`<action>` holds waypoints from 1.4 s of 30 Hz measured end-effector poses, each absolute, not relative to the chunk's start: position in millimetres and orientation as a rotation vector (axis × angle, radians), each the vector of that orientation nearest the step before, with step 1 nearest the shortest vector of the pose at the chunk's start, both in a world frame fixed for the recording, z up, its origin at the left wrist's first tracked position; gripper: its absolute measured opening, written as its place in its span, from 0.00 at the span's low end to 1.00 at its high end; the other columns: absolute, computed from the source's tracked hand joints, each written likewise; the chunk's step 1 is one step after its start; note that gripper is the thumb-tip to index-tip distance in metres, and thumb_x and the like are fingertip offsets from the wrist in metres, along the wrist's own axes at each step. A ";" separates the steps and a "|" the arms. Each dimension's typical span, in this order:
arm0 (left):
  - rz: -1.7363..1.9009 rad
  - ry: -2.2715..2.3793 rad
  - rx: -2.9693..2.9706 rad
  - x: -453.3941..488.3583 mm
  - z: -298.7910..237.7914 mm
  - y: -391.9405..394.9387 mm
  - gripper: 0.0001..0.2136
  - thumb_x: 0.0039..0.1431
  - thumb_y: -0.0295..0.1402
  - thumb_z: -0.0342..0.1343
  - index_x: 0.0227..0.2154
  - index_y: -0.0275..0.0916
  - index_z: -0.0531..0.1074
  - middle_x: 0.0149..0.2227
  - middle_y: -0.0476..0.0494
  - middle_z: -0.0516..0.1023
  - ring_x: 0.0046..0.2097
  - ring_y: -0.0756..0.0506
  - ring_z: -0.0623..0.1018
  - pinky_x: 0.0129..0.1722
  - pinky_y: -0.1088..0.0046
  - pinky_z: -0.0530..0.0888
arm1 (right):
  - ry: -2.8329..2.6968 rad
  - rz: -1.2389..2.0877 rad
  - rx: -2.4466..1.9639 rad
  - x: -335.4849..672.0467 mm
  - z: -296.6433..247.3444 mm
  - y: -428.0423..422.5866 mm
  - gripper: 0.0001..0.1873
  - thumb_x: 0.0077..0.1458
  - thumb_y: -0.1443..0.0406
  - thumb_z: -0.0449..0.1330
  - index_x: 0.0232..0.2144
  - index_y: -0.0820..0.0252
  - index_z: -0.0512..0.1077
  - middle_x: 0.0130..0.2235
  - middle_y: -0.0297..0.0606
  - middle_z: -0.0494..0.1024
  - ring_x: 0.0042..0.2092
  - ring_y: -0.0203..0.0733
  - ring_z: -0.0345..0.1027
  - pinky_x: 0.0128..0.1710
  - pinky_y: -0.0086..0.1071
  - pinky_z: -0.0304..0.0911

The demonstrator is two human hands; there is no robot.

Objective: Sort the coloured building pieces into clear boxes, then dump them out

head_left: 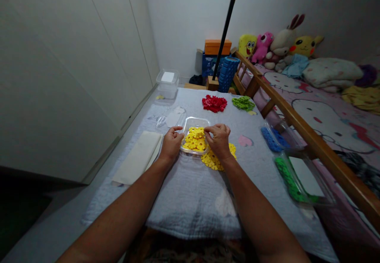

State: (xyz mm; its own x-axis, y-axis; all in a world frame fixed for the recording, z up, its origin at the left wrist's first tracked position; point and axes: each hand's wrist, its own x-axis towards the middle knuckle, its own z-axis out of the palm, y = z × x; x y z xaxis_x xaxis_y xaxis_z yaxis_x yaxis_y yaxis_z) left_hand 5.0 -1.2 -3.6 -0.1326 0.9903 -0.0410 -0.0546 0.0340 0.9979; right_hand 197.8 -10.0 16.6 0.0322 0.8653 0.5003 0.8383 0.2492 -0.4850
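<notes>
A clear plastic tray (pixel 196 121) partly filled with yellow pieces (pixel 194 139) sits on the grey quilt (pixel 190 199). My left hand (pixel 171 142) grips the tray's left edge, fingers curled round it. My right hand (pixel 219 139) is at the tray's right edge, fingers bent and pinched over the yellow pieces; what they hold is too small to make out. A loose heap of yellow pieces (pixel 211 161) lies on the quilt under and beside my right wrist.
Red pieces (pixel 214 103) and light green pieces (pixel 243 103) lie in heaps at the far side. Trays of blue pieces (pixel 271 139) and green pieces (pixel 289 180) stand at the right by the wooden bed rail (pixel 308 138). A clear lid (pixel 172 116), a white sheet (pixel 139 158) and a clear box (pixel 168 81) are at the left.
</notes>
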 end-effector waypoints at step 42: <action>1.305 1.307 1.084 4.6 -3.6 -1.5 0.19 0.47 0.38 0.61 0.43 0.37 0.73 0.20 0.60 0.57 0.22 0.52 0.58 0.25 0.76 0.56 | -1.703 0.652 -1.619 282.0 13.6 -10.7 0.05 0.50 0.63 0.63 0.26 0.57 0.76 0.29 0.33 0.76 0.34 0.41 0.69 0.37 0.34 0.62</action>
State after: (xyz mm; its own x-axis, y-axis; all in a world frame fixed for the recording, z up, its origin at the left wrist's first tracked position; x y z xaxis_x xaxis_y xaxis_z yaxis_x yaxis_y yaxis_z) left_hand 4.6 -1.5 -3.6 -0.1457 0.9886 -0.0381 -0.0370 0.0330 0.9988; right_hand 282.0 -10.7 13.6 0.0139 0.9902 0.1391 0.6445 0.0975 -0.7583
